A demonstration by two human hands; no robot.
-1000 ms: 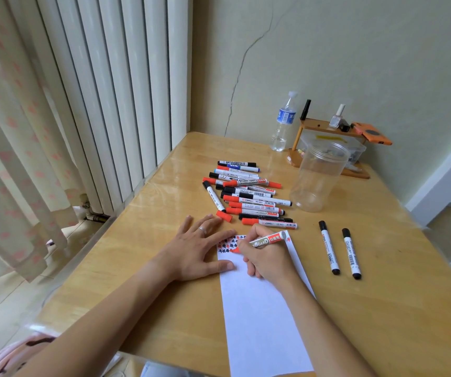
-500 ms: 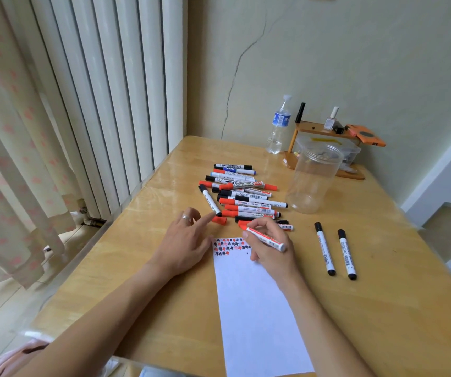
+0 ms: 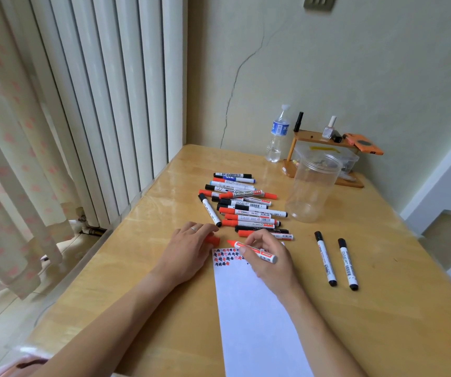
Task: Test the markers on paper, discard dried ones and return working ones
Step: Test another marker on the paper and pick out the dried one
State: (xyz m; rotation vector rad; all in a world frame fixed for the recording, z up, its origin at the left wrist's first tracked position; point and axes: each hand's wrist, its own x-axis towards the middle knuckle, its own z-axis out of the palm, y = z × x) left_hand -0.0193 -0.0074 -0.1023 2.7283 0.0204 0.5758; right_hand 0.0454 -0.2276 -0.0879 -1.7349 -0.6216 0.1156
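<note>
Near the middle of the wooden counter (image 3: 142, 281), the right hand (image 3: 269, 258) pinches a light, stiff, smooth red marker pen (image 3: 254, 251) mid-barrel over the white paper sheet (image 3: 257, 317), while the left hand (image 3: 189, 248) grips its small red cap (image 3: 213, 240), easy to drop.

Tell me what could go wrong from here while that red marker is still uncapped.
1. The right hand holds the uncapped red marker with its tip off the paper, over bare table; a dip could ink the wood.
2. The left hand grips the red cap close to the marker pile; a nudge might roll markers.
3. Two black markers lie apart; tested and untested ones could get mixed.
</note>
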